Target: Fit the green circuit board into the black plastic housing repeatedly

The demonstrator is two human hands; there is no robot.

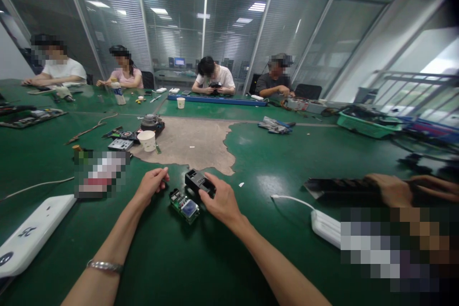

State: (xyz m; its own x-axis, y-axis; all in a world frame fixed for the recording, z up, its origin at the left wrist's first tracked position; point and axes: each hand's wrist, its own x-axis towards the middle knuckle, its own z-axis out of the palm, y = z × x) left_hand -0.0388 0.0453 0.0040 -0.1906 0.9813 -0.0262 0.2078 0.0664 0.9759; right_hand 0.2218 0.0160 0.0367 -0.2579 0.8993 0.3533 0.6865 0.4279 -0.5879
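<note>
My right hand [223, 199] grips a black plastic housing [196, 180] with slots and openings in it, fingers over its far side and thumb along its near edge. Just below the housing is a green circuit board [184, 206] with a small bluish screen and dark components. My left hand [153, 185] is closed, fingers curled in, to the left of the board and apart from it. What it holds, if anything, is hidden. A silver bracelet circles the left wrist.
A paper cup [147, 140] stands beside disassembled parts [124, 141]. A white power bank [36, 232] lies left, a white cabled device [325, 227] right. Another person's hands [394, 191] hold a long dark part [340, 189]. Several people sit across the green table [251, 248].
</note>
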